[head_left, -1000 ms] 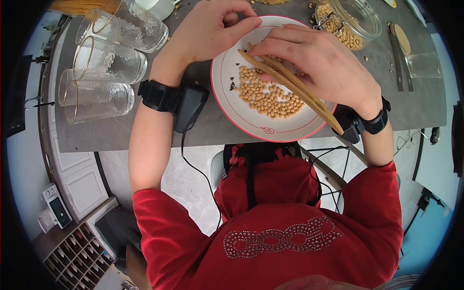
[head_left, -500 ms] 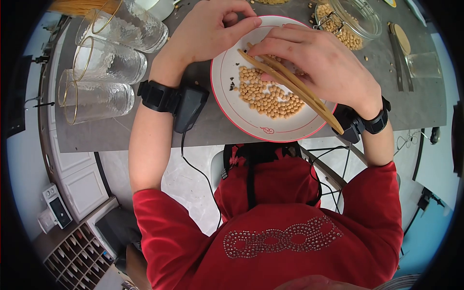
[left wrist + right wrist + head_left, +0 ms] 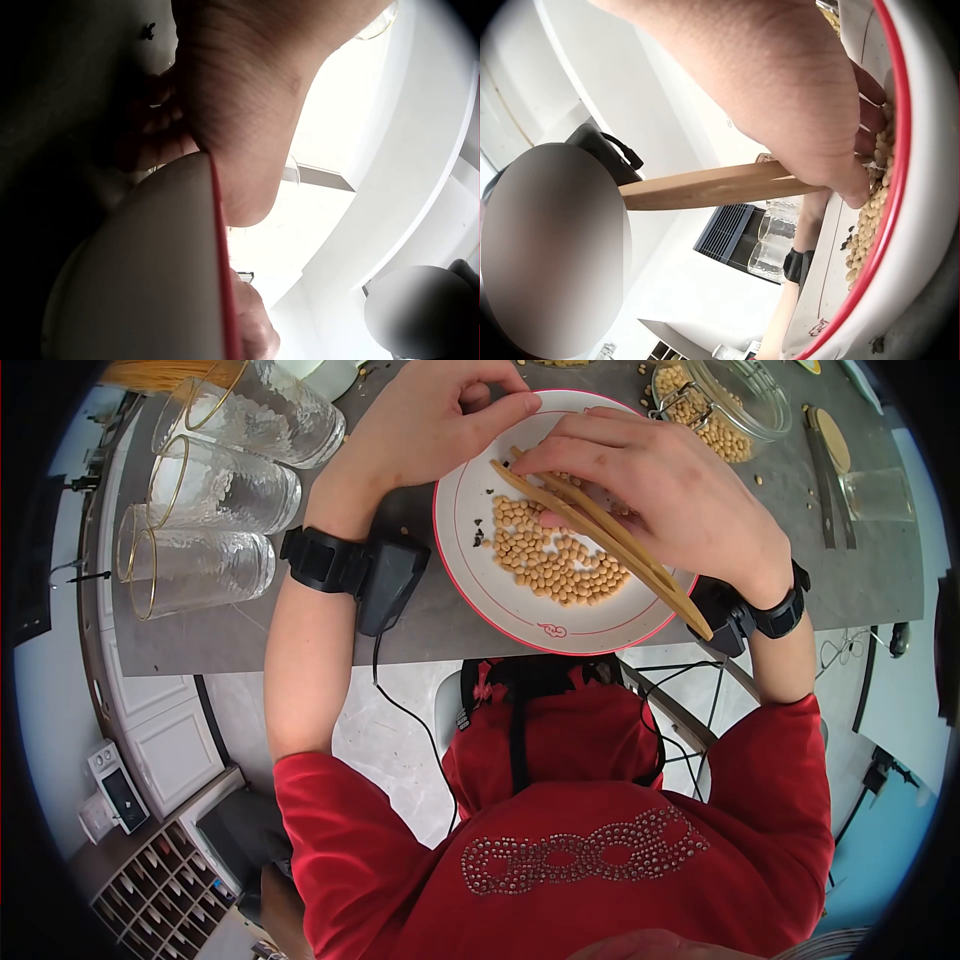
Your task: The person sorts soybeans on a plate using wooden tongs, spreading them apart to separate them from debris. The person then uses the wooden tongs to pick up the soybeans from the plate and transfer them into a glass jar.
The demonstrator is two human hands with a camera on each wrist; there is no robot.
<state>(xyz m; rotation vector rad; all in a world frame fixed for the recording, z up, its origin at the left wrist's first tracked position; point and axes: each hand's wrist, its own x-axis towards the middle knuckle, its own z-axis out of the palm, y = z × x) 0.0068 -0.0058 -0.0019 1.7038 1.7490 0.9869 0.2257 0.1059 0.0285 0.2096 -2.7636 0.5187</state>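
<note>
A white plate [image 3: 590, 622] with a red rim holds pale soybeans [image 3: 525, 550] in a loose patch, with a few dark bits [image 3: 478, 532] to their left. My left hand [image 3: 425, 430] grips the plate's far left rim; in the left wrist view its thumb side lies over the edge and its fingers are outside. My right hand [image 3: 660, 485] holds bamboo tongs [image 3: 630, 550] slantwise over the plate, tips pointing away and the joined end towards me. In the right wrist view, the fingertips [image 3: 859, 196] of this hand are down at the soybeans.
Several gold-rimmed glasses [image 3: 220, 485] lie on their sides at the left of the grey table [image 3: 350, 645]. An open clip-top jar [image 3: 745, 405] of soybeans lies tipped beyond the right hand. Further right are dark tongs [image 3: 825, 480] and a small clear glass [image 3: 878, 496].
</note>
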